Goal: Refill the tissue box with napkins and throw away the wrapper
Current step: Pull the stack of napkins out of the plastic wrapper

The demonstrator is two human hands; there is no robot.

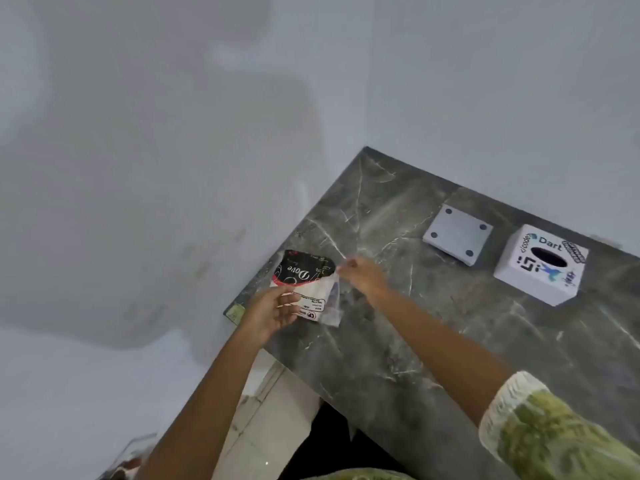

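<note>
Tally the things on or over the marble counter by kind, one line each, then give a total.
Tissue box, white with stickers: 1
Grey square plate with four dots: 1
Napkin pack, held in both hands: 1
Hands: 2, left hand and right hand
Total: 5

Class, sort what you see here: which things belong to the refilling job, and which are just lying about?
Job:
napkin pack, held by left hand and right hand
tissue box
flat grey panel, probably the box's base

Lying about:
small green tag at countertop edge
</note>
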